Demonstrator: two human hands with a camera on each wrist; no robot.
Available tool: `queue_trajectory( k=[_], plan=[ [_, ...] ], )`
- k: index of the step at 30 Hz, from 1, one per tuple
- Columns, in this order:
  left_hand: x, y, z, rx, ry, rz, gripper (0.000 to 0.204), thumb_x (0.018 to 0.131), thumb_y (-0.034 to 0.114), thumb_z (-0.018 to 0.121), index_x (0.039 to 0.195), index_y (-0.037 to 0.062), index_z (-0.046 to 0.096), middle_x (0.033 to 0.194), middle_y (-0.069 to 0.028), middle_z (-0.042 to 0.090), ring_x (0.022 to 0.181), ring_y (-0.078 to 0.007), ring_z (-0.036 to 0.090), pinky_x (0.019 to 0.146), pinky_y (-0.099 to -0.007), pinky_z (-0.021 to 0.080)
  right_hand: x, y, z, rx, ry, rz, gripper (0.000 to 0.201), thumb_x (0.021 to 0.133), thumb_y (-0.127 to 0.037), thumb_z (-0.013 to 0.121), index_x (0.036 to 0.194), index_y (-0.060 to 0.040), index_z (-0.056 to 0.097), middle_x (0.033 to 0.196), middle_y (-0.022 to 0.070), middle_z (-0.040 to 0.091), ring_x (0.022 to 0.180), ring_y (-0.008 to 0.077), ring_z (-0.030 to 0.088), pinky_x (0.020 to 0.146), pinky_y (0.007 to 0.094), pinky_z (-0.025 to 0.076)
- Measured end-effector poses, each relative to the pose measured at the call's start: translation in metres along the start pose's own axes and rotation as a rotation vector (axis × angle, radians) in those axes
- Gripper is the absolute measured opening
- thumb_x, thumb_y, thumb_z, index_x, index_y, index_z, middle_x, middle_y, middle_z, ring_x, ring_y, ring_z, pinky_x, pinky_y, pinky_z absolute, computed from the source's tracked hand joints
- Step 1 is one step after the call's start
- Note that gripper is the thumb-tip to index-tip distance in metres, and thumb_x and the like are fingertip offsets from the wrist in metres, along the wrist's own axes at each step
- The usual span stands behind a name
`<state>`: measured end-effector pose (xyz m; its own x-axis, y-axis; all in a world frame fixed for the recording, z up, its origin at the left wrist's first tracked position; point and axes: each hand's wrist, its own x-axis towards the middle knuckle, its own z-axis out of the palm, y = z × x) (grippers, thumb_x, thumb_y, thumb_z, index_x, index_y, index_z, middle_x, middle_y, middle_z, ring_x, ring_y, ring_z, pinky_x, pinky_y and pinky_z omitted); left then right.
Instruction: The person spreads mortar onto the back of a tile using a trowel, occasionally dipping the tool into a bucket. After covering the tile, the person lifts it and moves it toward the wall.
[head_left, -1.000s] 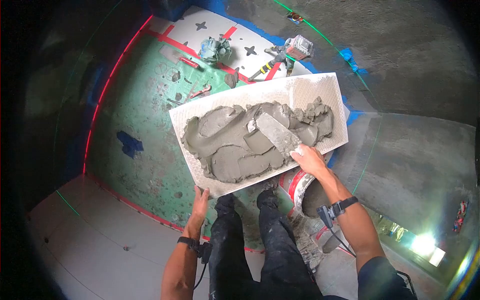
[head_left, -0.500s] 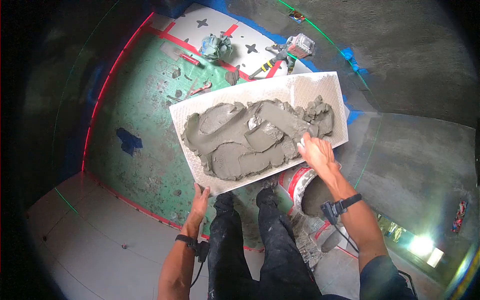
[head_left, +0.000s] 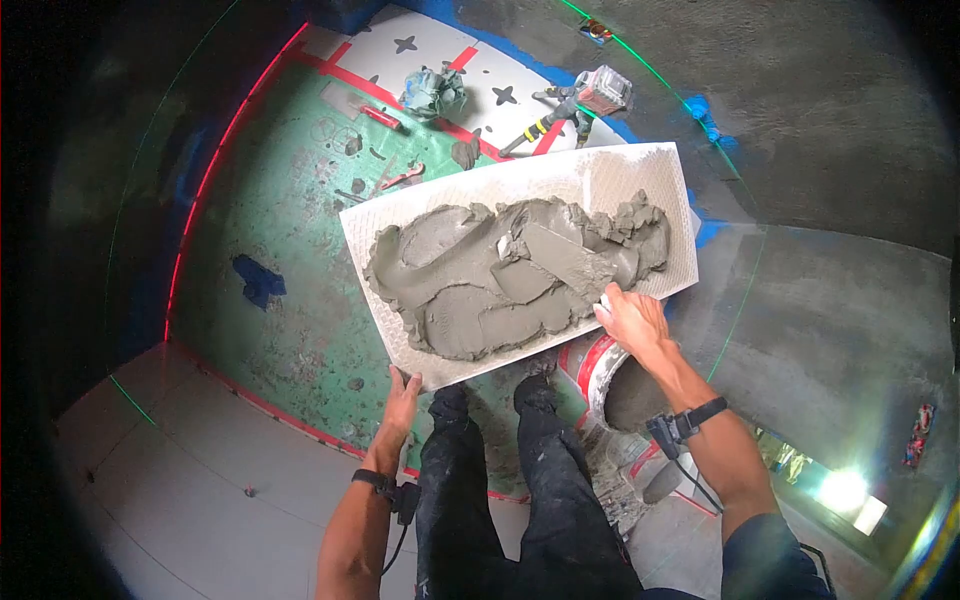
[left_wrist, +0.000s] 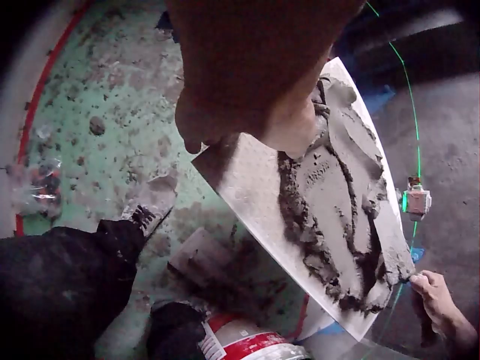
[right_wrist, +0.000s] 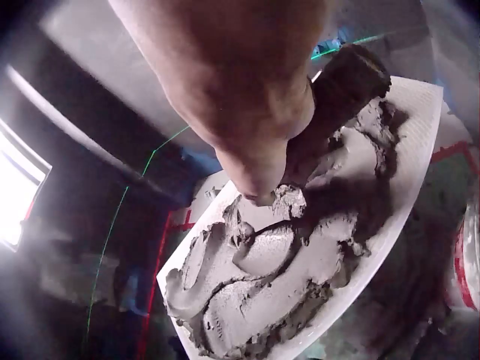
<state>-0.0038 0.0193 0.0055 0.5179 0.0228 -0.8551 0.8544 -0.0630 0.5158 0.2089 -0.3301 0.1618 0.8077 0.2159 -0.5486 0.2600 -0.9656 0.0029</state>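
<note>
A large pale tile (head_left: pixel 400 340) lies tilted in the head view, its textured back spread with thick grey mortar (head_left: pixel 465 318). My left hand (head_left: pixel 401 405) holds its lower left corner, thumb at the edge and the other fingers partly hidden beneath. Near the right end, my right hand (head_left: pixel 637 320) grips a trowel, whose mortar-coated blade (head_left: pixel 570 262) lies over the mortar, pointing up and left. The handle is mostly hidden in the fist. In the left wrist view, the right hand (left_wrist: pixel 439 304) is beside the tile's far end, with the blade (left_wrist: pixel 394 244) on the mortar.
A bucket (head_left: pixel 597 372) stands below the tile's right part, near my legs. Beyond the tile are a laser level (head_left: pixel 603 92) on a small tripod, a crumpled bag (head_left: pixel 432 93) and a red-handled tool (head_left: pixel 381 118). A shoe (left_wrist: pixel 154 202) rests on the green floor.
My right hand has shifted slightly right, first upward with the blade tipped up, then back down with the blade lying flatter. Mortar near the blade is reshaped. My left hand keeps its place.
</note>
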Motion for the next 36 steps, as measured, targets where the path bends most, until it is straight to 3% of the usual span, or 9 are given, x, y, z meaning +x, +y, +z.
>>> queue_trajectory(
  k=[8, 13, 17, 21, 23, 27, 29, 30, 36],
  plan=[
    [0.005, -0.006, 0.000, 0.028, -0.001, 0.037, 0.088, 0.094, 0.047, 0.046, 0.145, -0.0118, 0.004, 0.151, -0.0306, 0.019, 0.141, -0.0342, 0.024, 0.114, -0.0335, 0.021, 0.001, -0.025, 0.060, 0.640, -0.025, 0.217, 0.036, 0.086, -0.035, 0.059, 0.094, 0.0005, 0.059, 0.085, 0.0243, 0.066, 0.082, 0.0435, 0.064, 0.072, 0.0509, 0.048],
    [0.009, -0.023, -0.012, -0.014, -0.004, 0.001, 0.081, 0.095, 0.048, 0.045, 0.143, -0.0122, 0.019, 0.148, -0.0287, 0.028, 0.139, -0.0333, 0.029, 0.113, -0.0343, 0.023, -0.038, -0.034, 0.095, 1.101, -0.008, 0.234, 0.031, 0.086, -0.030, 0.063, 0.081, -0.0001, 0.054, 0.067, 0.0081, 0.057, 0.063, 0.0127, 0.050, 0.058, 0.0344, 0.044],
    [-0.018, -0.024, -0.025, 0.398, -0.074, 0.203, 0.058, 0.098, 0.041, 0.042, 0.128, -0.0072, 0.051, 0.136, -0.0252, 0.048, 0.129, -0.0360, 0.042, 0.108, -0.0380, 0.031, -0.100, -0.039, 0.078, 1.279, 0.040, 0.233, 0.033, 0.089, -0.033, 0.063, 0.087, -0.0011, 0.057, 0.068, 0.0032, 0.057, 0.065, 0.0091, 0.050, 0.058, 0.0327, 0.044],
    [0.009, -0.126, -0.070, 0.408, -0.116, 0.067, 0.044, 0.097, 0.031, 0.049, 0.122, -0.0041, 0.058, 0.119, -0.0200, 0.060, 0.110, -0.0307, 0.056, 0.094, -0.0365, 0.042, -0.187, -0.016, 0.099, 1.407, 0.077, 0.250, 0.037, 0.090, -0.036, 0.063, 0.099, -0.0001, 0.057, 0.069, 0.0054, 0.057, 0.062, 0.0097, 0.051, 0.055, 0.0316, 0.044],
    [-0.014, -0.082, -0.049, 0.794, -0.280, 0.348, 0.034, 0.097, 0.033, 0.045, 0.090, 0.0055, 0.064, 0.069, -0.0042, 0.055, 0.060, -0.0232, 0.050, 0.059, -0.0372, 0.038, -0.242, 0.008, 0.110, 1.459, 0.172, 0.279, 0.044, 0.090, -0.037, 0.062, 0.112, 0.0005, 0.056, 0.067, 0.0048, 0.055, 0.057, 0.0091, 0.050, 0.050, 0.0296, 0.043],
    [-0.001, -0.098, -0.019, 0.907, -0.389, 0.397, 0.033, 0.097, 0.035, 0.046, 0.096, 0.0072, 0.063, 0.082, -0.0090, 0.064, 0.073, -0.0302, 0.061, 0.070, -0.0387, 0.047, -0.375, 0.059, 0.120, 1.767, 0.172, 0.554, 0.048, 0.091, -0.030, 0.061, 0.123, 0.0037, 0.050, 0.072, 0.0044, 0.055, 0.058, 0.0087, 0.050, 0.051, 0.0279, 0.042],
    [0.030, -0.078, 0.013, 1.399, -0.303, -0.203, 0.036, 0.093, 0.033, 0.056, 0.116, 0.0063, 0.059, 0.095, -0.0085, 0.065, 0.081, -0.0266, 0.063, 0.076, -0.0369, 0.049, -0.433, 0.069, 0.159, 1.851, 0.318, 0.715, 0.045, 0.091, -0.029, 0.060, 0.122, 0.0026, 0.050, 0.074, 0.0054, 0.055, 0.061, 0.0106, 0.052, 0.054, 0.0298, 0.043],
    [0.028, -0.063, 0.032, 1.440, -0.303, -0.187, 0.036, 0.093, 0.033, 0.056, 0.116, 0.0063, 0.059, 0.095, -0.0085, 0.065, 0.081, -0.0266, 0.063, 0.076, -0.0369, 0.049, -0.464, 0.077, 0.171, 1.857, 0.391, 0.822, 0.044, 0.091, -0.030, 0.059, 0.120, 0.0020, 0.050, 0.074, 0.0069, 0.055, 0.064, 0.0127, 0.054, 0.057, 0.0325, 0.045],
    [-0.009, -0.024, 0.202, 0.816, -0.428, -0.047, 0.049, 0.089, 0.030, 0.063, 0.128, 0.0038, 0.053, 0.099, -0.0075, 0.064, 0.085, -0.0209, 0.062, 0.078, -0.0338, 0.049, -0.613, 0.133, 0.201, 1.157, 0.774, 1.264, 0.038, 0.090, -0.029, 0.062, 0.107, 0.0019, 0.048, 0.084, 0.0149, 0.059, 0.069, 0.0230, 0.059, 0.062, 0.0367, 0.047]
  ],
)
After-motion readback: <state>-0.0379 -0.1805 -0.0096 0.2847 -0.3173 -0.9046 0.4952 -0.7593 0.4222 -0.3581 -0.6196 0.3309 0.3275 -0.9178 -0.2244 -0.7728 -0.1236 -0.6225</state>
